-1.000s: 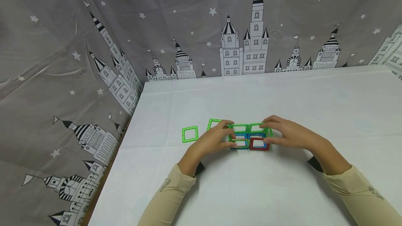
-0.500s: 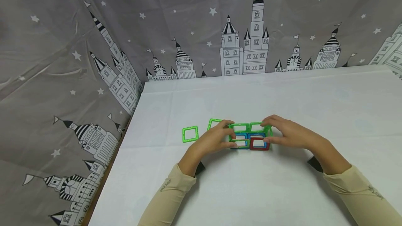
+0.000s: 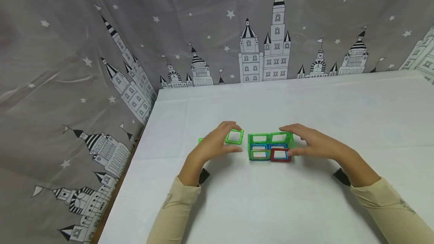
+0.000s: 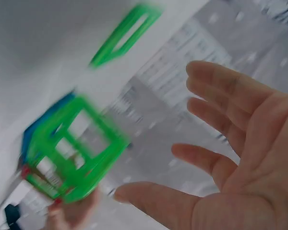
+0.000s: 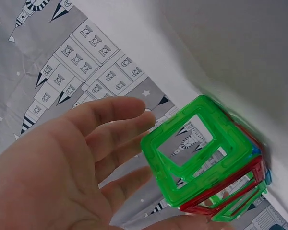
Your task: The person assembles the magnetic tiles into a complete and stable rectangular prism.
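A small box of magnetic tiles (image 3: 260,135) stands on the white table, with green walls, blue tiles low inside and a red tile (image 3: 280,160) at the front right. My right hand (image 3: 313,142) lies loosely around its right end, thumb by the red tile; in the right wrist view the fingertips are beside a green end tile (image 5: 216,115). To the left, my left hand (image 3: 211,144) reaches toward a loose green square tile (image 3: 240,142), fingers spread. The left wrist view shows nothing between its fingers (image 4: 216,158); the tiles there are blurred.
Another green tile (image 3: 200,139) is mostly hidden behind the left hand. White cloth covers the table (image 3: 271,202). A grey curtain (image 3: 203,6) printed with castles and stars hangs at the back and left side.
My left hand has let go of the box's left end and moved left to the loose green tile. My right hand stays at the right end, its forefinger slightly higher.
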`<state>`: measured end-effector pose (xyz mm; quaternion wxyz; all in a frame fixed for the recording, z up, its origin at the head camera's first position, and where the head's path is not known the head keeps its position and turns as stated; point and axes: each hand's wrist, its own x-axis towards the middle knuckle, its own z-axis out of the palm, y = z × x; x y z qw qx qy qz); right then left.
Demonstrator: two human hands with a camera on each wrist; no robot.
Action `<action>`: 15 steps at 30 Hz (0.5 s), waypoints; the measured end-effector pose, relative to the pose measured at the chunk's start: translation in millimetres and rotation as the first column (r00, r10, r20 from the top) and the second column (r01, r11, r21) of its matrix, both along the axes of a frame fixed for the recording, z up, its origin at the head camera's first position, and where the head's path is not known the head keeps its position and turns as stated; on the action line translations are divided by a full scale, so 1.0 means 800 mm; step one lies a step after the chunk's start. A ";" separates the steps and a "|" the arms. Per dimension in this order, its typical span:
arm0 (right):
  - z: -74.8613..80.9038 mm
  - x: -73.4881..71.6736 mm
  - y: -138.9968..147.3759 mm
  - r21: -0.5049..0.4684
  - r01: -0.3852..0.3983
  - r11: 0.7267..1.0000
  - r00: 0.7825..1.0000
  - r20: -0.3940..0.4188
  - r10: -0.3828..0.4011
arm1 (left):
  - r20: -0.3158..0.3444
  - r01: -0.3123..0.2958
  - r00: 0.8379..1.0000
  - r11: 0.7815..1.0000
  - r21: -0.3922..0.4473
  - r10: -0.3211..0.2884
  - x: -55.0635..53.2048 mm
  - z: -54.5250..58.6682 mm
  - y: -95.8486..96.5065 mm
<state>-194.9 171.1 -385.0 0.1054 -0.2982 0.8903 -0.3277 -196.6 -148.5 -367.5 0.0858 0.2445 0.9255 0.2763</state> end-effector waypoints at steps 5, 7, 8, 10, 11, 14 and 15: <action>-0.002 0.000 0.000 0.019 -0.006 1.000 1.000 0.006 0.006 | 0.114 -0.140 0.983 0.990 -0.032 0.142 -0.016 -0.009 -0.046; -0.002 0.000 0.001 0.023 -0.004 1.000 1.000 0.011 0.003 | 0.151 -0.192 0.967 0.976 -0.100 0.206 -0.020 -0.011 -0.063; -0.002 0.000 0.001 0.028 0.001 1.000 1.000 0.018 -0.001 | 0.168 -0.221 0.955 0.965 -0.144 0.244 -0.022 -0.012 -0.070; -0.001 0.001 0.002 0.041 0.013 0.999 0.999 0.034 -0.015 | 0.174 -0.251 0.939 0.939 -0.236 0.295 -0.024 -0.013 -0.081; -0.001 0.002 0.002 0.049 0.020 0.999 0.999 0.040 -0.022 | 0.169 -0.261 0.934 0.925 -0.275 0.314 -0.025 -0.014 -0.085; -0.002 0.002 0.003 0.058 0.033 0.998 0.998 0.058 -0.037 | 0.145 -0.294 0.920 0.887 -0.356 0.364 -0.025 -0.014 -0.093; -0.002 0.002 0.004 0.057 0.035 0.998 0.997 0.061 -0.039 | 0.136 -0.296 0.920 0.880 -0.370 0.367 -0.025 -0.014 -0.094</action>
